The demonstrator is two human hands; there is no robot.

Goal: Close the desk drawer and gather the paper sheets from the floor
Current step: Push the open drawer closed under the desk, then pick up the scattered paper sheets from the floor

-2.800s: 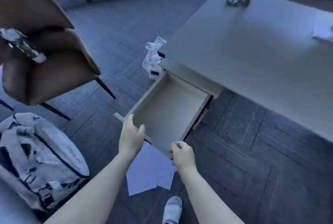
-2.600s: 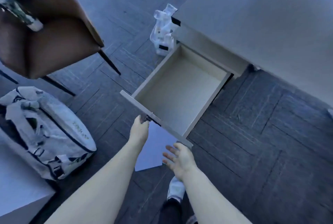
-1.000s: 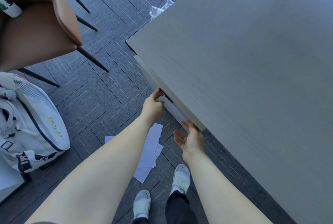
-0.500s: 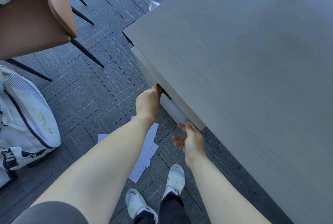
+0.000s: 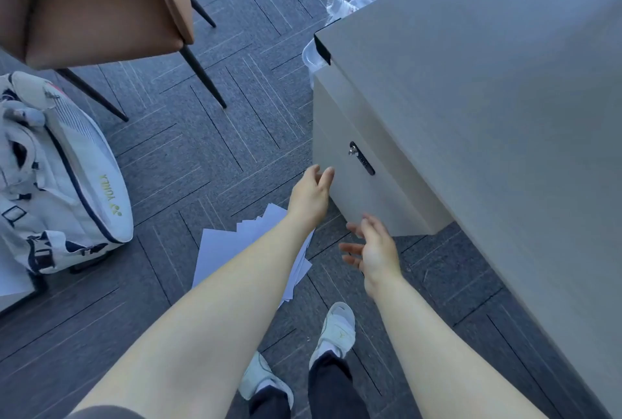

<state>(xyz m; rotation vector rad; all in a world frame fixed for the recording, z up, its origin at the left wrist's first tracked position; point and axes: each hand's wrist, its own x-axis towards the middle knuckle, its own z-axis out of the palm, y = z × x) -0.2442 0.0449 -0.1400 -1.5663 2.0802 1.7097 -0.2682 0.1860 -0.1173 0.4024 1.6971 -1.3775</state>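
Open carpet [image 5: 188,156] surrounds the paper sheets [image 5: 222,247], hemmed by desk [image 5: 471,115] right, bag [image 5: 67,183] left.

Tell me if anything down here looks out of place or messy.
Yes: several white paper sheets lie fanned out on the dark carpet, partly under the left forearm, not stacked. Clear crumpled plastic also sits on the floor behind the desk corner. The drawer front looks shut and flush; both hands are empty.
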